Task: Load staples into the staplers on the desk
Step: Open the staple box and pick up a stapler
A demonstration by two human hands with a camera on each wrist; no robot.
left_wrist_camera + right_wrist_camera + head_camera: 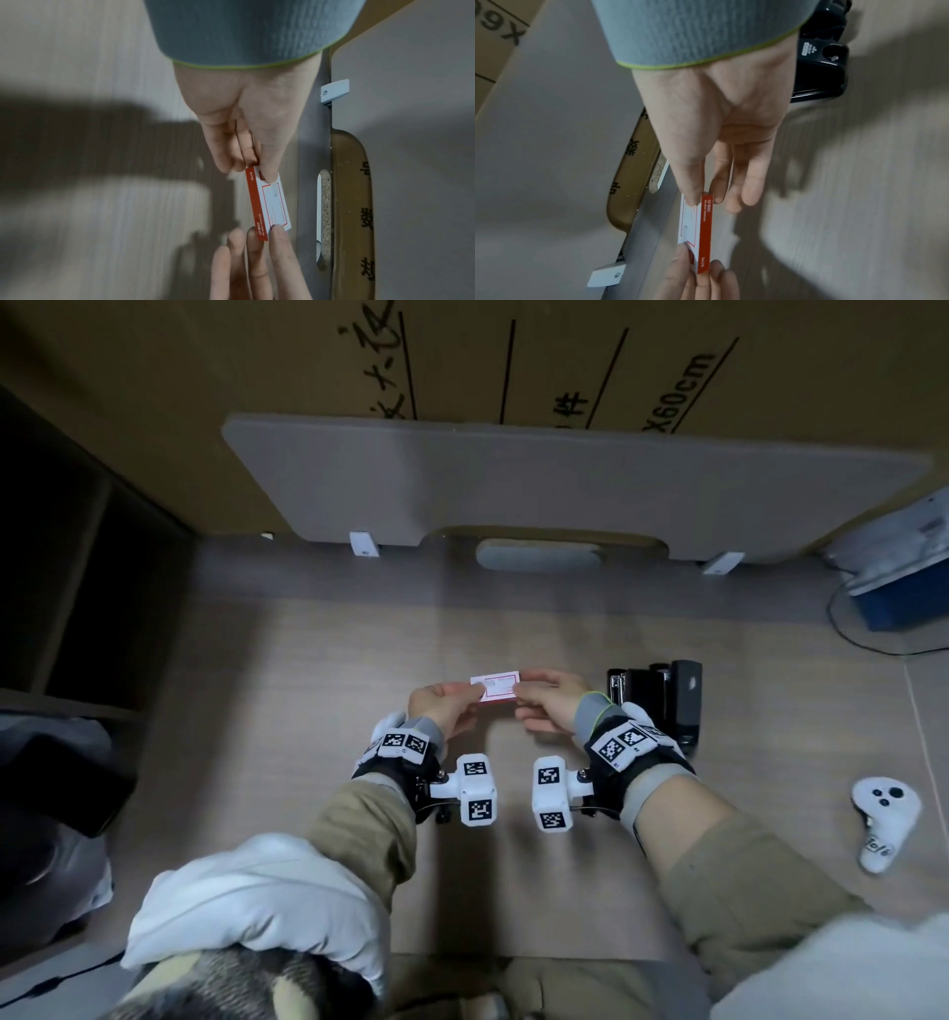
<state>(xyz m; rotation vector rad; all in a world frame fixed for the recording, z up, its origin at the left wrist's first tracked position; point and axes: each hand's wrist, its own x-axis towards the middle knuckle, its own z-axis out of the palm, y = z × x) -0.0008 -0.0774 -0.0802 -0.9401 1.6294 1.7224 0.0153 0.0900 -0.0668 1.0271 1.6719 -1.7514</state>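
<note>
A small white and red staple box (494, 691) is held level above the desk between both hands. My left hand (475, 694) pinches its left end with thumb and fingers. My right hand (519, 693) pinches the right end. In the left wrist view the left thumb lies on the white face of the box (271, 203) and the right hand (262, 233) meets it from below. The right wrist view shows the box (698, 229) with its red side towards the camera. A black stapler (662, 701) lies on the desk just right of my right wrist, which partly hides it.
A grey board (565, 480) leans against a large cardboard box (205, 403) at the back of the desk. A white controller (883, 819) lies at the right. A blue box (904, 598) and a cable sit at the far right. Dark shelving stands at the left.
</note>
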